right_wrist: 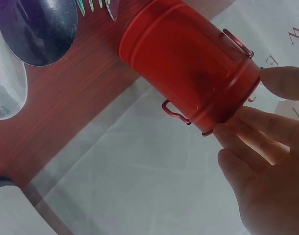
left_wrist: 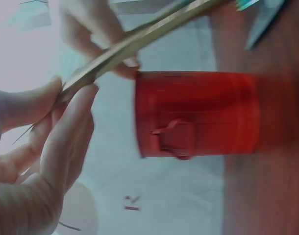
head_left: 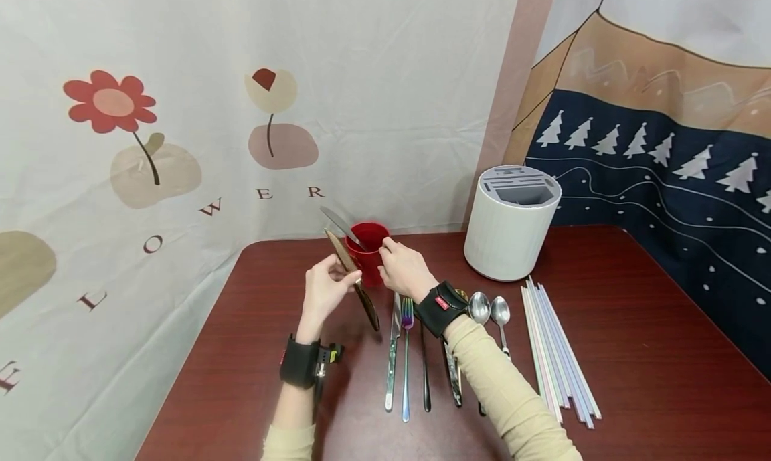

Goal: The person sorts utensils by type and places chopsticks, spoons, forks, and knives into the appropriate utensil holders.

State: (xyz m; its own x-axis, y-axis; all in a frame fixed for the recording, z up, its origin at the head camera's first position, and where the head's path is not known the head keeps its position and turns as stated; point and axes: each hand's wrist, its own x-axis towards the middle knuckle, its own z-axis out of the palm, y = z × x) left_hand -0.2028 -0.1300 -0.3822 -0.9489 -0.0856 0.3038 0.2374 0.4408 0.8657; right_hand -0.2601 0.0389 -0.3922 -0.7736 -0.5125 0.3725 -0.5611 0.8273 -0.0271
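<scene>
My left hand (head_left: 325, 290) pinches a table knife (head_left: 341, 252) near its middle, between thumb and fingers. Its gold-coloured blade slants up to the left, and its dark handle points down to the right. Just behind it stands a small red metal bucket (left_wrist: 203, 112) with little side handles, upright on the table. At the bucket's rim, my right hand (head_left: 405, 268) holds on with thumb and fingertips, seen closer in the right wrist view (right_wrist: 267, 156). A second knife (head_left: 338, 221), silver-bladed, leans out of the bucket, its lower part hidden inside.
In front of the bucket lie a knife (head_left: 392, 360), a rainbow-tined fork (head_left: 406, 354) and more cutlery, partly under my right arm. Two spoons (head_left: 479, 307) show beyond the wrist. At right are pale chopsticks (head_left: 557, 354) and a white slotted holder (head_left: 512, 230).
</scene>
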